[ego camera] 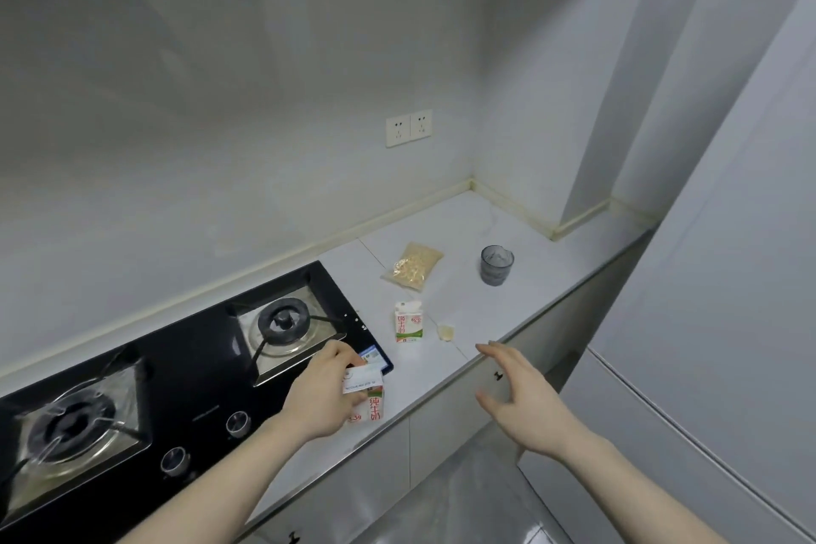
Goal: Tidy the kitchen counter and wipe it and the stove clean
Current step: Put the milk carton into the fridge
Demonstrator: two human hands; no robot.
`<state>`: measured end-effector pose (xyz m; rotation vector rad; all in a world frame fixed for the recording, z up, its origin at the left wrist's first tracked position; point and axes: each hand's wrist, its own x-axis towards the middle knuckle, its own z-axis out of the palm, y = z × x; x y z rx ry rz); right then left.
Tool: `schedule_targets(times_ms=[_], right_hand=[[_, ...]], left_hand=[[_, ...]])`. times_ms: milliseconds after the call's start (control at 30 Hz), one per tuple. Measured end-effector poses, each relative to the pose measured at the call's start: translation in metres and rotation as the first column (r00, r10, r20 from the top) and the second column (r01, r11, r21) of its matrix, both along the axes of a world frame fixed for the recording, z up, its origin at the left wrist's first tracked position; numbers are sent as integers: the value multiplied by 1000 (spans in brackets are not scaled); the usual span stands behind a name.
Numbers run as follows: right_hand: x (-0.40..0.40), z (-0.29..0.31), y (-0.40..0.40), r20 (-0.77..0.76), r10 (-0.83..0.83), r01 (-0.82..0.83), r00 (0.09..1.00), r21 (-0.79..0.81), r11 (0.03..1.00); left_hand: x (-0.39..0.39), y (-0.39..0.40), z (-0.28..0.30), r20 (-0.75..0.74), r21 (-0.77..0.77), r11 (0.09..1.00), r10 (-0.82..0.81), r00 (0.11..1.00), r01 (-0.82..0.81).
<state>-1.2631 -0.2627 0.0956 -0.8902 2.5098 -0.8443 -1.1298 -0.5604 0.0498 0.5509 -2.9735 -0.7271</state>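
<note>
The pale stone kitchen counter point(508, 230) runs from seven o'clock up to two o'clock. The black glass gas stove point(207, 371) with two burners takes its lower left part. Loose things stand on the bare part: a clear plastic bag of pale grains point(413, 266) at twelve o'clock, a grey ribbed glass cup point(496, 265) at one o'clock, and near the centre a small opened white milk carton with red letters point(408, 322). Just to the right of this carton lies a small yellowish smear point(446, 332).

The left hand point(324, 393) has its fingers curled round a second white milk carton with red letters point(367, 394), which stands at the counter's front edge, just beside the stove corner. This carton lies under the palm and sticks out to the hand's right. The right hand point(519, 395) hovers at four o'clock beyond the counter edge, fingers spread, holding nothing.

The step seems to be the clearing of the cartons. The person should keep the held carton upright, because it may be open, and lift it straight up.
</note>
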Motion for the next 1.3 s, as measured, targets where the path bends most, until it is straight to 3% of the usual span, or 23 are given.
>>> schedule_targets(times_ms=[333, 533, 767, 1133, 1300], right_hand=[[-99, -3, -13, 79, 37, -39, 996, 22, 999], [-132, -10, -22, 100, 0, -4, 995, 40, 999], [-156, -14, -24, 71, -86, 81, 994, 68, 994], [-177, -14, -28, 46, -212, 209, 976, 62, 976], [-193, 3, -9, -81, -234, 243, 969, 130, 961]], left_hand=[[-111, 12, -27, 68, -107, 993, -30, 997, 38], [-170, 0, -62, 141, -174, 975, -116, 983, 140], [-215, -21, -100, 320, -251, 925, -198, 927, 284], [-262, -43, -83, 340, -106, 942, -267, 902, 319], [-313, -34, -62, 241, -84, 951, -269, 933, 296]])
